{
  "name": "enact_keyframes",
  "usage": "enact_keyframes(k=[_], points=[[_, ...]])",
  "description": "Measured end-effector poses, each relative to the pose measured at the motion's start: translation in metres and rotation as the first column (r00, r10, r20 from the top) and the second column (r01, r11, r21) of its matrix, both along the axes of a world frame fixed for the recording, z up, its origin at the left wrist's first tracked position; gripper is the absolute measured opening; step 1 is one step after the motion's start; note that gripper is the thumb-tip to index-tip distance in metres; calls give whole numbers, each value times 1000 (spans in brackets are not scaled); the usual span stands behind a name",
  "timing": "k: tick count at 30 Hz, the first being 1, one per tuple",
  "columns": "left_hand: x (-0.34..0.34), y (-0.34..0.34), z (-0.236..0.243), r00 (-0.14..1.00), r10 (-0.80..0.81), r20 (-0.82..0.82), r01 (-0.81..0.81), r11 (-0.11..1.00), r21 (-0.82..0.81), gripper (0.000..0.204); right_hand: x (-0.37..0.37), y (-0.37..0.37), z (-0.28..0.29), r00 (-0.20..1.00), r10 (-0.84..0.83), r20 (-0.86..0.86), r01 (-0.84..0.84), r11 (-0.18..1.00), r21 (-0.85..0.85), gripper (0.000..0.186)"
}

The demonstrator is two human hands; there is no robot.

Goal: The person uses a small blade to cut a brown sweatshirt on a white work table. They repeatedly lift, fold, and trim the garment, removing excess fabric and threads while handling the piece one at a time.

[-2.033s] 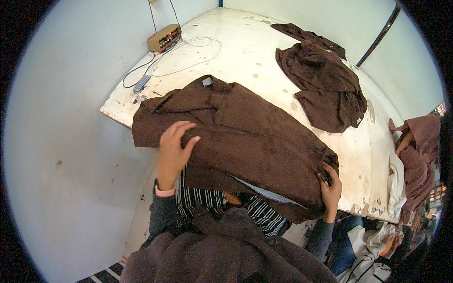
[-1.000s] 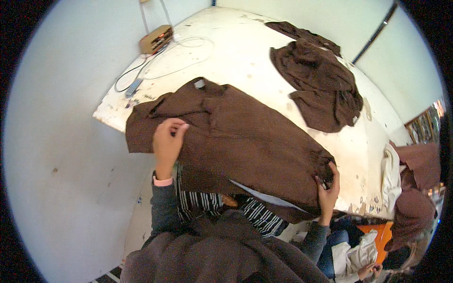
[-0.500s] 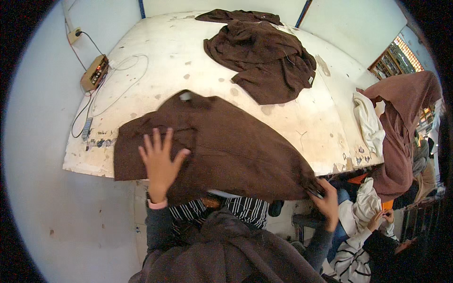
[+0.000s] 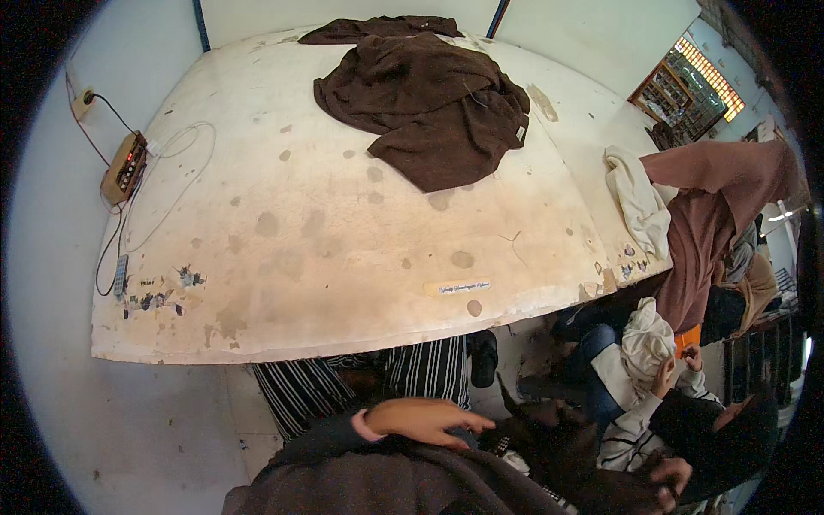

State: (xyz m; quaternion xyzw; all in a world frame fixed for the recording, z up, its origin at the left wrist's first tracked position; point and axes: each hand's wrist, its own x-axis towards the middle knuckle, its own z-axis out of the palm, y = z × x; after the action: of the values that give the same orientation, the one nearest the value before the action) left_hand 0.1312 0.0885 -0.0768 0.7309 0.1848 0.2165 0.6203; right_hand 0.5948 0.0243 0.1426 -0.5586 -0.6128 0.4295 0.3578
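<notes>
A dark brown garment (image 4: 558, 451) hangs below the near edge of the stained white table (image 4: 343, 257), bunched over my lap on the right. My left hand (image 4: 421, 421) hovers flat above my lap with its fingers stretched toward the garment and nothing in it. My right hand (image 4: 674, 476) is low at the lower right, and looks closed on the garment's far end. My grey sleeves and striped trousers (image 4: 360, 386) fill the bottom of the view.
A pile of brown garments (image 4: 429, 94) lies at the table's far side. A tan control box (image 4: 124, 167) with cables sits at the left edge. A white cloth (image 4: 639, 202) drapes over the right corner. Two people (image 4: 712, 232) are close on the right, one holding a white cloth (image 4: 644, 343).
The brown garment that lay spread on the table's near side has been pulled off it toward my lap. Both hands have dropped below the table edge, and my view has swung right.
</notes>
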Motion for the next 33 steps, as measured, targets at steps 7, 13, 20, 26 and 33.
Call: enact_keyframes(k=[7, 13, 20, 26, 33], points=[[-120, -28, 65, 298, 953, -62, -901, 302, 312, 43, -111, 149, -63, 972, 200, 123, -182, 972, -148, 21], [-183, -62, 53, -303, 952, -39, -655, -178, 734, 49, -289, 322, -103, 831, 270, -486, -389, 907, -161, 40], [-170, -33, 28, -288, 957, 26, -660, -218, 719, 44, -407, 552, -134, 692, -70, -718, -111, 973, -201, 18], [-187, -67, 40, -357, 934, 28, -605, -254, 755, 40, -550, 357, 36, 302, 901, -313, -786, 421, 453, 32], [-176, -55, 31, -353, 933, 63, -619, -284, 732, 38, -558, 358, -66, 600, 797, 63, -745, 529, 407, 24]])
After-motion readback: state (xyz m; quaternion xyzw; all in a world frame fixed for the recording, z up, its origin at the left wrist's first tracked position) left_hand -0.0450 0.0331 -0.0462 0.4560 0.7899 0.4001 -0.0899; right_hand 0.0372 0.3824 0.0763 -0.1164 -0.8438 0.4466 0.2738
